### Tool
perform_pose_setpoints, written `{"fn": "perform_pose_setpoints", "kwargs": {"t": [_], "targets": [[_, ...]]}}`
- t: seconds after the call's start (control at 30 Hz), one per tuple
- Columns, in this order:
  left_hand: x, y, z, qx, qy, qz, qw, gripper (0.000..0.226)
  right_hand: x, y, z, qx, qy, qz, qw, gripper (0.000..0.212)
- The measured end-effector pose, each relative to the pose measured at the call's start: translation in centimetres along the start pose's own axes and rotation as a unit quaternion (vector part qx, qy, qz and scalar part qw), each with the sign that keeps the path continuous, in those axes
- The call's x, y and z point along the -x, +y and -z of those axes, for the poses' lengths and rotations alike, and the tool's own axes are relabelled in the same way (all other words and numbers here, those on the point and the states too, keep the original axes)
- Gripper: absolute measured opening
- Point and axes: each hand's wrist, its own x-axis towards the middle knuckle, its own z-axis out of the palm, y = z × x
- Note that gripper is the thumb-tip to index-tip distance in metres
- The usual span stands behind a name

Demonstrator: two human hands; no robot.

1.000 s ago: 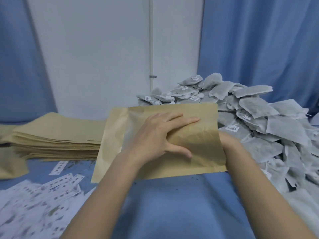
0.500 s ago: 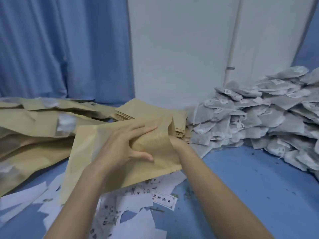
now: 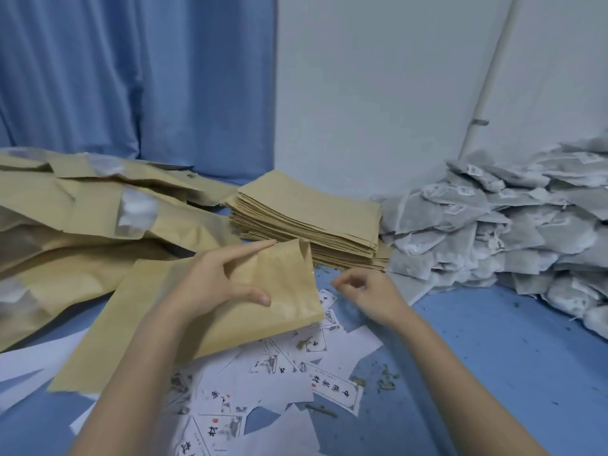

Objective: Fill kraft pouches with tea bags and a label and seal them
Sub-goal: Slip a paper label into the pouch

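Note:
My left hand [image 3: 217, 284] grips a kraft pouch [image 3: 286, 291] near its open right end, thumb on the front and fingers along its top edge. The pouch tilts down to the lower left above a scatter of white paper labels [image 3: 332, 393]. My right hand [image 3: 368, 294] hovers just right of the pouch mouth with loosely curled fingers and holds nothing. A heap of grey tea bags [image 3: 513, 232] lies at the right.
A neat stack of flat kraft pouches [image 3: 312, 218] sits behind my hands. A heap of filled pouches with clear windows [image 3: 98, 218] covers the left. Blue cloth [image 3: 493, 357] with tea crumbs spreads at the lower right. Blue curtain and white wall stand behind.
The view has swung left from the tea-bag heap to the labels. My right hand has come out from behind the pouch and now hangs free beside its mouth. My left hand kept hold.

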Motion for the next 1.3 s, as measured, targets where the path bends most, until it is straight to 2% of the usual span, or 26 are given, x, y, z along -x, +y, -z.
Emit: {"fn": "perform_pose_setpoints", "kwargs": {"t": [0.03,0.1,0.17,0.27,0.37,0.57,0.73,0.9,1.03,1.1,1.23,1.3], "targets": [[-0.1,0.0,0.0,0.0,-0.001,0.003,1.0,0.083,-0.1,0.8,-0.2,0.054,-0.031,0.004,0.998,0.014],[-0.4,0.0,0.0,0.002,-0.012,0.007,1.0,0.083,-0.4,2.0,-0.8,0.141,-0.12,0.022,0.982,0.051],[-0.4,0.0,0.0,0.001,-0.022,0.015,1.0,0.083,-1.0,2.6,-1.3,0.193,-0.185,0.028,0.963,0.07],[-0.4,-0.2,0.0,0.0,-0.027,0.023,0.999,0.083,-1.8,3.0,-1.9,0.274,-0.198,0.076,0.938,0.065],[-0.5,-0.4,0.0,0.009,-0.028,0.029,0.999,0.083,-2.1,3.4,-1.4,0.318,-0.162,0.119,0.926,0.06],[-0.5,-0.6,0.0,0.013,-0.035,0.034,0.999,0.083,-1.6,4.2,0.0,0.325,-0.155,0.128,0.924,0.047],[-0.6,-0.6,-0.2,0.019,-0.035,0.033,0.999,0.082,-0.5,4.7,0.3,0.274,-0.177,0.136,0.935,0.056],[-0.3,-0.5,-0.4,-0.011,-0.032,0.029,0.999,0.082,-0.7,4.1,0.3,0.215,-0.155,0.122,0.957,0.045],[-0.3,-0.2,-0.2,-0.005,-0.026,0.032,0.999,0.08,-0.3,3.3,1.4,0.14,-0.099,0.103,0.98,0.024],[-0.2,-0.1,-0.3,0.002,-0.027,0.033,0.999,0.08,0.3,3.3,2.5,0.139,-0.063,0.105,0.983,0.026],[-0.3,0.4,-0.7,0.009,-0.036,0.024,0.999,0.081,1.1,1.7,4.0,0.114,0.081,0.131,0.981,0.023],[-0.5,0.9,-0.8,0.032,-0.052,0.019,0.998,0.08,1.4,-0.4,3.7,0.095,0.066,0.183,0.976,0.029]]}}
